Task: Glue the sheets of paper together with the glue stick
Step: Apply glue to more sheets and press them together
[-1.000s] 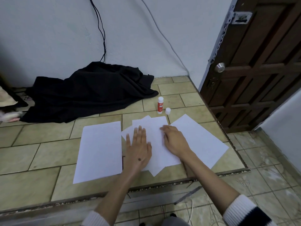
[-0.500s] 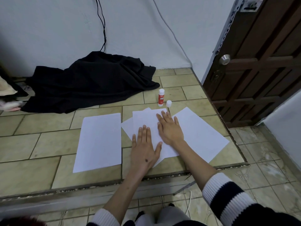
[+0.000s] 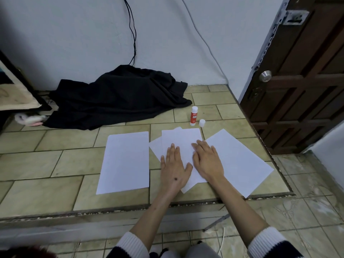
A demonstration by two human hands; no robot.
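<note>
Both hands flat, fingers extended, nothing gripped: left hand (image 3: 175, 167) and right hand (image 3: 207, 161) pressed on overlapped paper stack (image 3: 181, 140). Uncapped glue stick (image 3: 193, 116) upright beyond stack, cap (image 3: 202, 123) beside. Risks judged: skewed bond if sheets slide under pressure; glue drying while uncapped.

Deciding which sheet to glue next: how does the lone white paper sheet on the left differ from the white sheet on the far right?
The left white paper sheet lies nearly square to the view and apart from the others; the right white paper sheet lies angled, its edge tucked under the middle stack. Both are blank and flat on the tiles.
</note>
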